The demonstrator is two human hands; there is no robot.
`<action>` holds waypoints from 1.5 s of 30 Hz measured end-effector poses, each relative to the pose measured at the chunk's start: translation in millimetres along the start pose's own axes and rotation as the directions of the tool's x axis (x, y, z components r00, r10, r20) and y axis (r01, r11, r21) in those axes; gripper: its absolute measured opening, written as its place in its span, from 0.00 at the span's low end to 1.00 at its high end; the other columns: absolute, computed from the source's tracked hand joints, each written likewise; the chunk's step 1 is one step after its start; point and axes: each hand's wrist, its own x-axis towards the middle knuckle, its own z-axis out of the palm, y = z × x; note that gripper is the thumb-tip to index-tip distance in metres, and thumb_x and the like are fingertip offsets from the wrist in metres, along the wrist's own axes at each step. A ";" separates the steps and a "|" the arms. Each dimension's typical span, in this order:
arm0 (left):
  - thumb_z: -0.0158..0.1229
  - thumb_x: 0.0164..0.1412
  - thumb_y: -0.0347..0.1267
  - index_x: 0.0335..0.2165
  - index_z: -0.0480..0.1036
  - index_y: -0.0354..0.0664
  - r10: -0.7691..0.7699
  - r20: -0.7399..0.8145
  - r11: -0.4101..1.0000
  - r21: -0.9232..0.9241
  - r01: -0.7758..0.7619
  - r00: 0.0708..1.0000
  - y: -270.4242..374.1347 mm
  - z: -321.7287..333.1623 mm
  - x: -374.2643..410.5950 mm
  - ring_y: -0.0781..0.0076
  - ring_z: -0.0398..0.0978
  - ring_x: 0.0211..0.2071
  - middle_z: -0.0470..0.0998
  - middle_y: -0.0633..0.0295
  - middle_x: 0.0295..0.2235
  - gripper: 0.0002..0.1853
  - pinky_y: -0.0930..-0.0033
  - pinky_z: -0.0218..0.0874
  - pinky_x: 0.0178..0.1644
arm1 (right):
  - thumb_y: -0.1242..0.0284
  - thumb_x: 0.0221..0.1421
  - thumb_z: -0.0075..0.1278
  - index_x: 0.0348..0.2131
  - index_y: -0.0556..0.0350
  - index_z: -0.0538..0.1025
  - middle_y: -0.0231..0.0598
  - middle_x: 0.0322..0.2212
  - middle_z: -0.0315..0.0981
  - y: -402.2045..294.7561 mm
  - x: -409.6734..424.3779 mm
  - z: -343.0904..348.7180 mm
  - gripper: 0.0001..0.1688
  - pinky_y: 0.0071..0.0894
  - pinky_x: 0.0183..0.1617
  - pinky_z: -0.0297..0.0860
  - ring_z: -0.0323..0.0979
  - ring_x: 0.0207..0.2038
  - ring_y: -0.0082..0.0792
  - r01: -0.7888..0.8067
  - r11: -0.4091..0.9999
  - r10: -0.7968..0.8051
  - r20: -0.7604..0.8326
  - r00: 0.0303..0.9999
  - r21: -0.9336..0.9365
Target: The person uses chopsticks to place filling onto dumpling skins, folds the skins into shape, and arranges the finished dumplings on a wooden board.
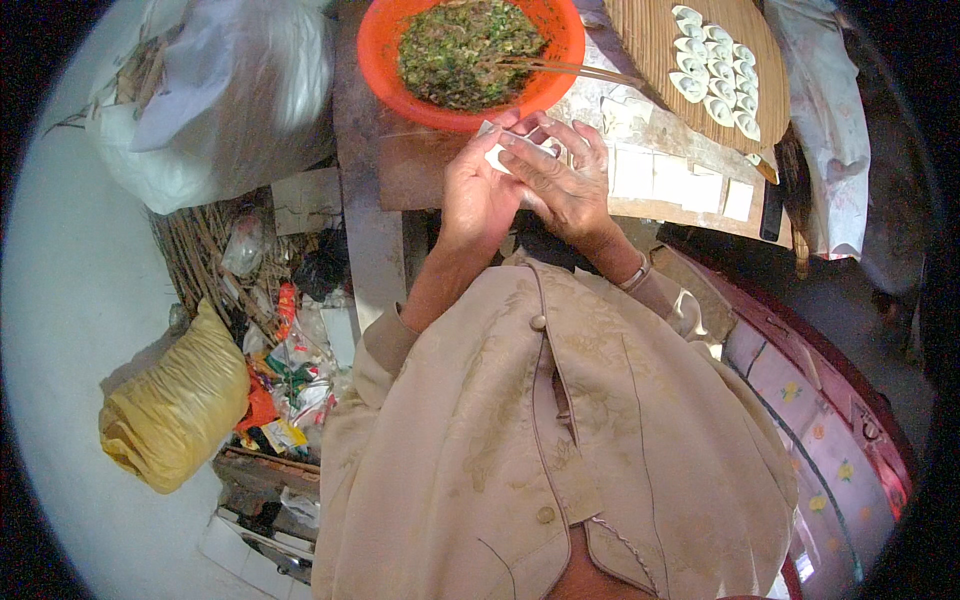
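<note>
A thin white dough wrapper (498,159) is between my two hands, above the near edge of the wooden work surface (409,176). My left hand (478,191) holds it from the left, palm turned up. My right hand (561,176) presses over it with bent fingers, which hide most of the wrapper and any filling inside. Just beyond my hands stands an orange plastic bowl (375,64) of chopped green filling (472,56), with chopsticks (581,70) resting across its rim. Square dough wrappers (632,171) lie in a row to the right of my right hand.
Several folded dumplings (721,69) sit on a round stalk tray (649,37) at the far right. A dark, flat object (771,211) lies by the surface's right end. White plastic bags (247,90), bundled twigs (199,255) and a yellow sack (180,405) are on the left.
</note>
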 end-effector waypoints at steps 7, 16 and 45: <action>0.36 0.62 0.36 0.43 0.59 0.34 0.071 -0.036 0.993 0.094 -0.067 0.997 -9.3 -16.7 6.5 0.60 0.64 0.47 0.67 0.51 0.43 0.17 0.56 0.54 0.54 | 0.62 0.40 0.53 0.41 0.38 0.75 0.32 0.52 0.59 -1.9 -9.4 8.2 0.23 0.52 0.58 0.42 0.52 0.55 0.44 -0.021 1.000 0.021 0.029 0.999 -0.006; 0.33 0.63 0.39 0.48 0.55 0.30 0.121 0.169 0.987 0.082 -0.137 0.978 -10.3 -25.8 12.7 0.50 0.56 0.54 0.60 0.42 0.50 0.23 0.53 0.47 0.58 | 0.67 0.58 0.40 0.29 0.61 0.71 0.36 0.27 0.68 1.7 -1.8 -10.9 0.14 0.24 0.42 0.60 0.64 0.34 0.27 -0.533 0.449 0.732 0.048 0.680 0.717; 0.40 0.62 0.42 0.39 0.64 0.27 0.091 0.001 0.696 0.715 -0.064 0.996 3.5 6.0 -1.5 0.63 0.76 0.24 0.74 0.49 0.30 0.23 0.71 0.70 0.24 | 0.67 0.57 0.43 0.24 0.57 0.67 0.24 0.22 0.57 -2.0 14.8 -40.1 0.13 0.15 0.30 0.56 0.55 0.26 0.16 -0.559 0.306 0.619 0.285 0.732 0.771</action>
